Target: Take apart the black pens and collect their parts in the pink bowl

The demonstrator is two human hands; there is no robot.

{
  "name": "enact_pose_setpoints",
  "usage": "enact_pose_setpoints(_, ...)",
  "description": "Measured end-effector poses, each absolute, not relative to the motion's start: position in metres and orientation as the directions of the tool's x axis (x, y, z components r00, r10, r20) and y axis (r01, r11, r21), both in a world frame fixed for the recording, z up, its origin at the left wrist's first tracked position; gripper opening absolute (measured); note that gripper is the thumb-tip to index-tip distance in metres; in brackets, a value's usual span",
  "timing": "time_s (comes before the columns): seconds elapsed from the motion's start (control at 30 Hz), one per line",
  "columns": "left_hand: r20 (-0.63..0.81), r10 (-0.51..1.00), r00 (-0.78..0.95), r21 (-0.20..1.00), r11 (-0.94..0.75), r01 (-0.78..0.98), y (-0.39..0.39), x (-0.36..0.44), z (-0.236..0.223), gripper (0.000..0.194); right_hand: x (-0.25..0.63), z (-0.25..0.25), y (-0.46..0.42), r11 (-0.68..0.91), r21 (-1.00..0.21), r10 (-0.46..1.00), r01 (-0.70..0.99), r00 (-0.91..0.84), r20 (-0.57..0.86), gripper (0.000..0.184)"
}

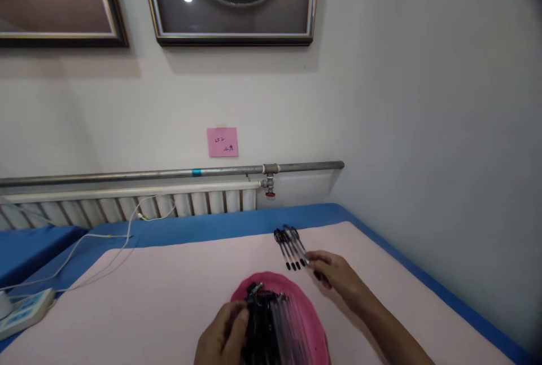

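Note:
A round pink basket point(311, 320) sits low in the head view, with black pen parts point(261, 322) and clear pen barrels point(292, 325) inside. My left hand point(224, 334) is at its left side, thumb and fingers closed against the black pieces; whether it grips one of them or the rim cannot be made out. Beyond the basket, several clear pens with black ends point(288, 249) lie side by side in a slanted row. My right hand point(334, 275) pinches another pen point(301, 249) at the row's right side, its lower black end showing by the fingers.
A pink sheet point(169, 286) covers the blue-topped table point(254, 219). At left lie a white power strip point(27, 314) and a white cable point(127, 235). A radiator point(182, 204) and a pipe with a valve point(270, 181) run along the back wall; another wall borders the right.

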State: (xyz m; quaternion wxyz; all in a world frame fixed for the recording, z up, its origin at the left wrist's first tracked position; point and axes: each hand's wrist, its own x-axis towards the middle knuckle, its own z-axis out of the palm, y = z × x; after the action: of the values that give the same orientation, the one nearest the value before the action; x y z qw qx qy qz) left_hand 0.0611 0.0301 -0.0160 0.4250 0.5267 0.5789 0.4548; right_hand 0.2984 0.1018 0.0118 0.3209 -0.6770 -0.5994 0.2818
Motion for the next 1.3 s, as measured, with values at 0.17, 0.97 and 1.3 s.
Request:
enact_pose_setpoints(0.17, -0.224, 0.974, 0.041, 0.932, 0.227, -0.281, 0.025, 0.067, 0.000, 0.056, 0.243, 0.018, 0.037, -0.102, -0.980, 0.890, 0.173, -0.424, -0.167, 0.026)
enact_pose_setpoints(0.97, -0.256, 0.950, 0.176, 0.928, 0.293, -0.232, 0.028, 0.058, -0.004, 0.036, 0.236, 0.013, 0.006, -0.392, -0.916, 0.848, 0.081, -0.355, -0.394, 0.006)
enact_pose_setpoints(1.3, -0.253, 0.930, 0.268, 0.791, 0.358, -0.496, 0.023, 0.059, 0.000, 0.038, 0.232, 0.013, -0.001, -0.433, -0.899, 0.772, 0.059, -0.491, -0.404, 0.009)
